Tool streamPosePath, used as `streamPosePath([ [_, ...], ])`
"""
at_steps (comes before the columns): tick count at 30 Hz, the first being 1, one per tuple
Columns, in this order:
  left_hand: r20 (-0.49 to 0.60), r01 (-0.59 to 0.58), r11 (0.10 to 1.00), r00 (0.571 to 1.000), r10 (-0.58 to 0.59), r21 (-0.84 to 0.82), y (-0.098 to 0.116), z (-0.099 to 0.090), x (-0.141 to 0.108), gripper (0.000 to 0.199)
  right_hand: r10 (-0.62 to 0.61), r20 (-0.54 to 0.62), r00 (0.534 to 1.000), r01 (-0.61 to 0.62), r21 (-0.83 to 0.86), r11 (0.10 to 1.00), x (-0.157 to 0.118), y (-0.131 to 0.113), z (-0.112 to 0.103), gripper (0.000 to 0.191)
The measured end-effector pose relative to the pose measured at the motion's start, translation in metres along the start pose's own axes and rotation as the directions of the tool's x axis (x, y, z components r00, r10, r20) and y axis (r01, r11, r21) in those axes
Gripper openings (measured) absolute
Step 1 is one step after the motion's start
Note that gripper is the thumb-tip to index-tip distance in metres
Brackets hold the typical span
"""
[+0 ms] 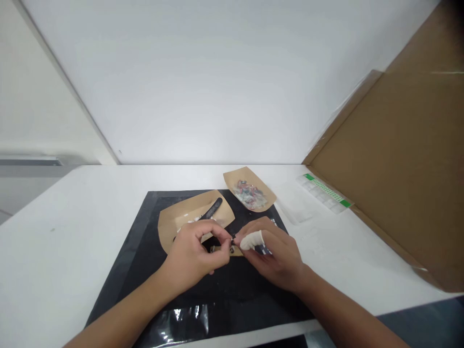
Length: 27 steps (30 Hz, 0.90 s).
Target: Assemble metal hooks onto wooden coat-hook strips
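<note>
Being pinched by the left hand (pixel 192 247) and right hand (pixel 277 252) above the black mat (pixel 134 261), the tiny dark piece (pixel 233 239) is probably light, stiff and easily dropped, best gripped lightly by its edges.

bright, diffuse light; white glare on the black mat (pixel 159 290); hands (pixel 195 249) slightly blurred.

I observe a plain pale wall (pixel 203 82) directly behind my white table (pixel 65 241), meeting its far edge. An off-white panel (pixel 47 82) adjoins at left, with a grey ledge (pixel 29 161) low beside it. Brown cardboard (pixel 406 164) stands along the right side. Lighting is even and cool; the dark grey floor (pixel 427 319) shows lower right.
</note>
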State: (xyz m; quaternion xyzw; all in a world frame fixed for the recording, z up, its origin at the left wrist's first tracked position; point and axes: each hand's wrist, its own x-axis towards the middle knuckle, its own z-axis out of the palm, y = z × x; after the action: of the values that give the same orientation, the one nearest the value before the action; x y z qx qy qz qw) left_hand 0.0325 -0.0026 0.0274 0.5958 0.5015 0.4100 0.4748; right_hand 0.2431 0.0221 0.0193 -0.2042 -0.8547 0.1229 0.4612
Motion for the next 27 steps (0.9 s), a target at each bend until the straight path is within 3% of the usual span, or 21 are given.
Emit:
streamPosePath([
  [11,0.015,-0.036,0.999,0.999,0.036,0.004,-0.0030,-0.0009,-0.0010,0.009,0.019,0.011,1.000,-0.019,-0.051,0.999,-0.0005,0.0006,-0.0012,0.023],
  [20,-0.035,-0.107,0.985,0.993,0.113,0.136,-0.0016,0.0010,-0.0007,0.005,0.073,0.015,0.997,-0.072,-0.037,0.997,-0.0014,0.0003,-0.0006,0.021],
  [27,-0.075,-0.068,0.985,0.994,0.081,0.158,-0.0015,0.0036,-0.0038,0.004,0.142,0.024,0.990,-0.141,-0.046,0.989,-0.0030,0.0002,0.0012,0.016],
])
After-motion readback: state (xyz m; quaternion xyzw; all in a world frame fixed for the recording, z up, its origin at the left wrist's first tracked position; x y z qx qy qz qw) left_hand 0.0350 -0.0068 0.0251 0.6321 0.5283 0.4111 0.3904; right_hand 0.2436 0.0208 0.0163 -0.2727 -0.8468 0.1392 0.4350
